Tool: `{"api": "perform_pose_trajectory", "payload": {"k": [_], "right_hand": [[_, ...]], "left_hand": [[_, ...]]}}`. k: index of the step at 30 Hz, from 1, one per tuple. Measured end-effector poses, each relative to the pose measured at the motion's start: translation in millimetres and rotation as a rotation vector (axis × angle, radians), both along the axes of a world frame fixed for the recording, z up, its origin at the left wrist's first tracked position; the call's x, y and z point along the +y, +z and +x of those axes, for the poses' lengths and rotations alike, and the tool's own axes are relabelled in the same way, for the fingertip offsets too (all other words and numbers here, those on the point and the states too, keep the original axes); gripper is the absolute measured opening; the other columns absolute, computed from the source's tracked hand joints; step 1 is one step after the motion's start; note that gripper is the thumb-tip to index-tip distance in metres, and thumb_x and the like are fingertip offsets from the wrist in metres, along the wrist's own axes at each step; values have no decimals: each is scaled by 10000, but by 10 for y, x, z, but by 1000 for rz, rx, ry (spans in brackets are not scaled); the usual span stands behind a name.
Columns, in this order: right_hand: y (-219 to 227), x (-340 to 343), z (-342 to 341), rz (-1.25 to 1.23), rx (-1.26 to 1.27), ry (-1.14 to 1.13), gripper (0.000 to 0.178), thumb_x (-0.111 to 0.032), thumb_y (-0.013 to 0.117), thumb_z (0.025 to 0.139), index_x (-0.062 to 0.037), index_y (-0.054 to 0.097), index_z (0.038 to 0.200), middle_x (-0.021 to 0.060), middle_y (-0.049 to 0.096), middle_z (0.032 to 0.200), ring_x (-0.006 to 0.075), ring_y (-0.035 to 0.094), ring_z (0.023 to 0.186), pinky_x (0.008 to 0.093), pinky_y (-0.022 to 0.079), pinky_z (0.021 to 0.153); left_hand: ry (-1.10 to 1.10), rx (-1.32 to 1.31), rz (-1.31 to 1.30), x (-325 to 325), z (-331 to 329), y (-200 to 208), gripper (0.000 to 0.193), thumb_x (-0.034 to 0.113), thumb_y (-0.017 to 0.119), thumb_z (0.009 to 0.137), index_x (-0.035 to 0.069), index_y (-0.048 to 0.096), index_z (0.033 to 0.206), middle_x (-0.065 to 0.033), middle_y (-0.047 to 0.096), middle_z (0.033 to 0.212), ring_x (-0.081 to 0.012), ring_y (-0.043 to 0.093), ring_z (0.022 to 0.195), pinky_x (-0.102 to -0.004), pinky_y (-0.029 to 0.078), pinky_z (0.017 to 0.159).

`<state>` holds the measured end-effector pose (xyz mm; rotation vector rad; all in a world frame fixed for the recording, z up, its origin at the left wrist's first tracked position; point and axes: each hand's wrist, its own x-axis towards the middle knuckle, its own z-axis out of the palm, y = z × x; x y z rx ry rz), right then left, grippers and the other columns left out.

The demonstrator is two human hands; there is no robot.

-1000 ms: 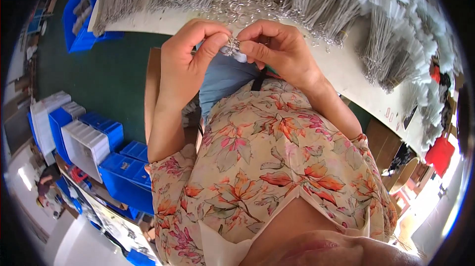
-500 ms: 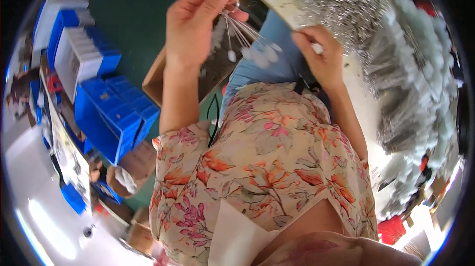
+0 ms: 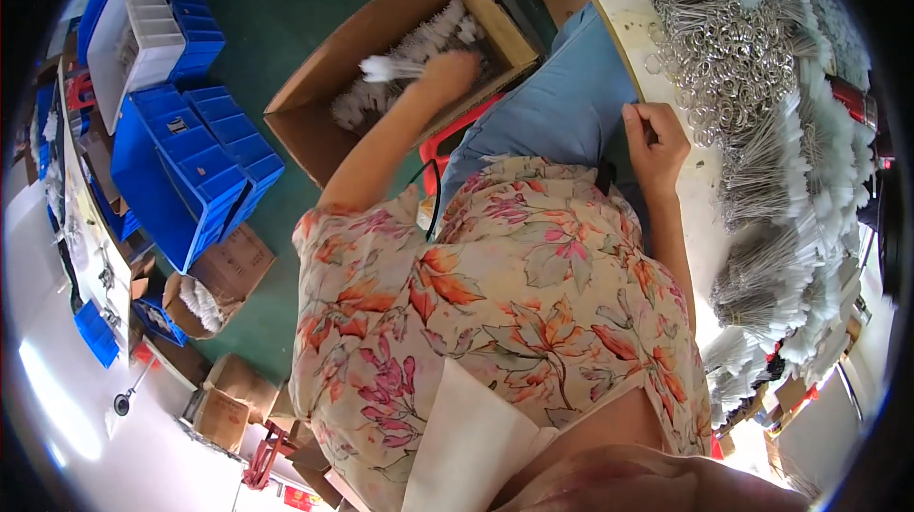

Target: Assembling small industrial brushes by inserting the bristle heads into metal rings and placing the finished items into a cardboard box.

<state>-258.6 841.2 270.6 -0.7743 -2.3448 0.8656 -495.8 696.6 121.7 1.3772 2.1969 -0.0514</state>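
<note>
My left hand (image 3: pixel 446 74) reaches down to the left into an open cardboard box (image 3: pixel 314 83) on the floor. It is closed on a small bundle of white-tufted wire brushes (image 3: pixel 390 67), held just above more of the same brushes lying in the box. My right hand (image 3: pixel 657 139) rests at the edge of the pale worktable (image 3: pixel 619 17) with its fingers curled shut; whether anything small is in it is unclear. A heap of metal rings (image 3: pixel 733 64) lies on the table just beyond that hand.
Thick piles of wire brushes (image 3: pixel 771 188) cover the table's right side. Blue plastic bins (image 3: pixel 190 160) stand on the green floor at left, one holding a white divided tray (image 3: pixel 133 26). Smaller cardboard boxes (image 3: pixel 205 298) sit at lower left.
My hands have parted from in front of me. The left one swung the bundle down into the cardboard box, and the right one dropped to the table edge. My view has turned left.
</note>
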Motion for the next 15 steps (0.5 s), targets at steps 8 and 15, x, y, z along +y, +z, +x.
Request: {"api": "perform_pose_trajectory", "payload": {"k": [8, 15], "right_hand": [[156, 60, 312, 56, -18, 0, 85, -36, 673, 745, -9, 596, 720, 42, 567, 679, 77, 435, 468, 206, 336, 421], [114, 25, 87, 14, 9, 60, 75, -37, 677, 734, -25, 605, 718, 47, 559, 664, 89, 442, 463, 216, 346, 420]], "left_hand": [[158, -162, -451, -914, 271, -1289, 275, 176, 535, 806, 73, 625, 1045, -129, 613, 1075, -305, 597, 978, -426, 492, 765], [434, 120, -480, -2385, 291, -1736, 281, 235, 498, 827, 100, 645, 1025, -132, 613, 1072, -271, 592, 996, -384, 476, 810]]}}
